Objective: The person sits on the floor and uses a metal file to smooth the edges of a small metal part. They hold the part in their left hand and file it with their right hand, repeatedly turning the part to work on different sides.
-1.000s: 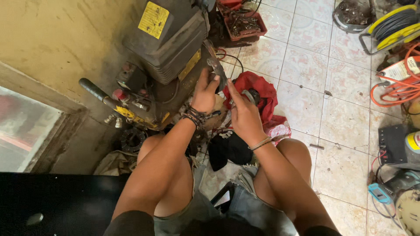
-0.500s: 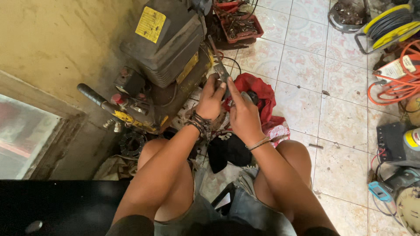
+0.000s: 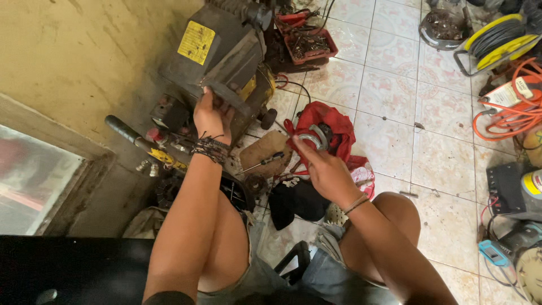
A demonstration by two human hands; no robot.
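My left hand (image 3: 212, 116) grips the lower edge of a dark, grimy machine (image 3: 226, 51) with a yellow label, which stands against the wall. My right hand (image 3: 322, 169) hovers with its fingers stretched out over a red cloth (image 3: 333, 127) that holds metal ring parts (image 3: 311, 139). Nothing shows in that hand. A black-handled screwdriver (image 3: 262, 164) lies on a brown board (image 3: 265, 148) between my hands. I sit low with both bare knees up, and my forearms reach out over them.
A red tray of tools (image 3: 305, 42) stands behind the machine. A yellow cable reel (image 3: 497, 34), an orange cord (image 3: 508, 113) and power tools (image 3: 525, 192) crowd the right side. A black cloth (image 3: 296, 197) lies by my right knee on the tiled floor.
Both hands left the spot on the machine's side where they worked together. My left hand moved left to the machine's edge, and my right hand drew back toward the red cloth.
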